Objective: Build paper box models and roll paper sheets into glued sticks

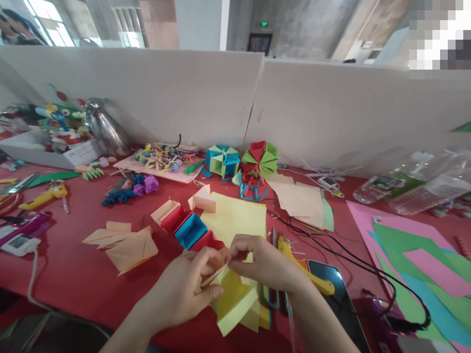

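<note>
My left hand [196,279] and my right hand [253,260] meet at the near end of a chain of folded paper boxes. Both are closed on a peach folded paper piece [214,275], partly hidden by the fingers. Beyond them the chain runs up and left through a red box [208,240], a blue box [191,229] and another red one to a peach end. A yellow folded paper [237,304] hangs below my fingers. Under the chain lies a stack of yellow sheets [243,215]. Loose peach folded pieces [132,247] rest at the left.
Scissors [274,240], a yellow glue gun [307,272] and a phone [336,294] lie right of my hands, with black cables [331,252] beyond. Finished paper wheels [259,159] stand by the partition. Plastic bottles [415,181] are at right, a steel jug [106,127] at left.
</note>
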A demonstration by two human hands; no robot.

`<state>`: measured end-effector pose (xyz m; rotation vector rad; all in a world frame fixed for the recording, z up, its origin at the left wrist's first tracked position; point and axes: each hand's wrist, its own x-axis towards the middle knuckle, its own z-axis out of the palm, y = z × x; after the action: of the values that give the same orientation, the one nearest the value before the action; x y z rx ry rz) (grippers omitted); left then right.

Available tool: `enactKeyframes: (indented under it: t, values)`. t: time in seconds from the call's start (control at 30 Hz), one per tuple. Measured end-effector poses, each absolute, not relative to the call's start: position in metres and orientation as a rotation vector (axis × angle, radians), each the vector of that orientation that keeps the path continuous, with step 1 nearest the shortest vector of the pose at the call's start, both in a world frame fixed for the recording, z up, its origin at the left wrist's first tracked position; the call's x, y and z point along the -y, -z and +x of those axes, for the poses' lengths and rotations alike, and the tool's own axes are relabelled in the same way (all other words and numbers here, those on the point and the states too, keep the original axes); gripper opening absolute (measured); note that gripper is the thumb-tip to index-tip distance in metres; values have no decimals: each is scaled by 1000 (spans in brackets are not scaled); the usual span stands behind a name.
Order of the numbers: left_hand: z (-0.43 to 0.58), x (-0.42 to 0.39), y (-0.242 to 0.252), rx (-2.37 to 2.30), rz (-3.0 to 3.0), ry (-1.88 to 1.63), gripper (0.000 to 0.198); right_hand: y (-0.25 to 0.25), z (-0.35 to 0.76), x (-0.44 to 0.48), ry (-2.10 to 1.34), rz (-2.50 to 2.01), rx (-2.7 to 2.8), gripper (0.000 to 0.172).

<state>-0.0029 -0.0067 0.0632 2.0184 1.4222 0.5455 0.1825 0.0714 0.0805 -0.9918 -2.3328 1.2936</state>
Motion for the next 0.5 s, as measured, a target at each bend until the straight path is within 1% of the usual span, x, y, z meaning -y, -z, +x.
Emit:
enactKeyframes:
  t: [0.13,0.17,0.23,0.27,0.33,0.5]
  values:
    - [3,2,-57,-1596,2033,-525,8,-79,182,-67,-1250,-1019,2316,9]
    - [3,2,-56,-1617,2058,-516,6,-79,182,-66,-1245,-1022,2314,8]
    - [4,1,-55,-1633,2102,-523,13,-79,182,-66,-1234,-1022,2323,7]
    - [5,1,-55,-1635,2118,-537,15,-79,182,-65,-1224,-1022,2337,9]
    - [6,2,-54,-1636,2146,-562,14,-80,181,-65,-1183,-1025,2377,12]
    - [10,3,-55,-1686,2188,-548,10,-80,178,-62,-1094,-1048,2415,10]
